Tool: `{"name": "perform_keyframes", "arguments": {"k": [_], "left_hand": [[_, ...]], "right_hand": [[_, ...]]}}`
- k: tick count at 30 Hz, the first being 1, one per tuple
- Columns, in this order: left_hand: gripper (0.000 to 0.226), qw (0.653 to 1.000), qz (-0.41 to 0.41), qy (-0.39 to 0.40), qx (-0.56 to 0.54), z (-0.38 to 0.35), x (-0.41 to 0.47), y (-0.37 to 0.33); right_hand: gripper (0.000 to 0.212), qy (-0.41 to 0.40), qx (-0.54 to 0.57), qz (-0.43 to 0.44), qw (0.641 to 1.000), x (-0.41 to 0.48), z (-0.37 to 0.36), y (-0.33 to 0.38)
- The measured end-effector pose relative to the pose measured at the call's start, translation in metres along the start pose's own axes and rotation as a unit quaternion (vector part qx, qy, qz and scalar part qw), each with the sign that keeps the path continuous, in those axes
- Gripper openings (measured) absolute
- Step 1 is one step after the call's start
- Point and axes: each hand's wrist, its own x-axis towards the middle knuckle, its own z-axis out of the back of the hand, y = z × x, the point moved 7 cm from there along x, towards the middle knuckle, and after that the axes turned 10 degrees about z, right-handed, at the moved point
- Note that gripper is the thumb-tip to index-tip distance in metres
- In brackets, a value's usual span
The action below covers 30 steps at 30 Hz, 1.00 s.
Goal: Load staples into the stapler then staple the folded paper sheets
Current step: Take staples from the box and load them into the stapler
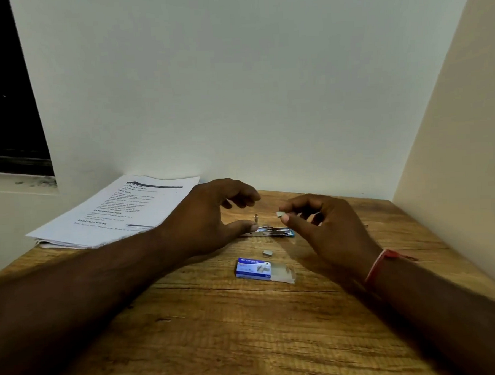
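A small blue stapler (274, 231) lies opened flat on the wooden table (219, 332), its metal staple channel facing up. My left hand (210, 218) hovers over the stapler's left end, thumb tip against it, fingers loosely curled above. My right hand (326, 229) pinches a short strip of staples (279, 213) between thumb and forefinger, just above the stapler's right part. A second strip of staples (266, 253) lies loose on the table. In front of it sits the blue staple box (253, 268), its inner tray slid out to the right.
A stack of printed paper sheets (121, 211) lies at the table's back left corner against the wall. Walls close in behind and on the right. A window ledge (16, 182) is at far left.
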Motion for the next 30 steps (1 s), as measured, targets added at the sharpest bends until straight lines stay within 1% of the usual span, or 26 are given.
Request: {"name": "perform_keyframes", "arguments": {"k": [2,4,7,12,19,25,30], "left_hand": [[0.056,0.999,0.036,0.017,0.006,-0.003,0.000,0.012],[0.057,0.997,0.064,0.036,0.003,-0.008,0.000,0.019],[0.054,0.995,0.081,0.052,-0.010,-0.015,-0.001,0.021],[0.048,0.994,0.084,0.062,-0.013,-0.021,-0.002,0.022],[0.045,0.996,0.066,0.066,0.015,-0.023,-0.003,0.014],[0.039,0.998,0.048,0.047,0.015,-0.022,-0.003,0.013],[0.039,0.998,0.046,0.045,0.015,-0.023,-0.001,0.014]], "right_hand": [[0.006,0.009,-0.041,0.002,0.999,0.002,-0.010,-0.007],[0.004,0.023,-0.058,0.003,0.998,0.008,-0.021,-0.016],[0.011,0.061,-0.087,0.004,0.994,0.016,-0.034,-0.023],[0.011,0.073,-0.101,0.023,0.992,0.018,-0.040,-0.021],[0.008,0.094,-0.127,0.031,0.987,0.015,-0.043,-0.013],[0.006,0.101,-0.086,0.013,0.991,0.012,-0.044,-0.013],[0.005,0.095,-0.067,0.006,0.993,0.013,-0.042,-0.015]]}}
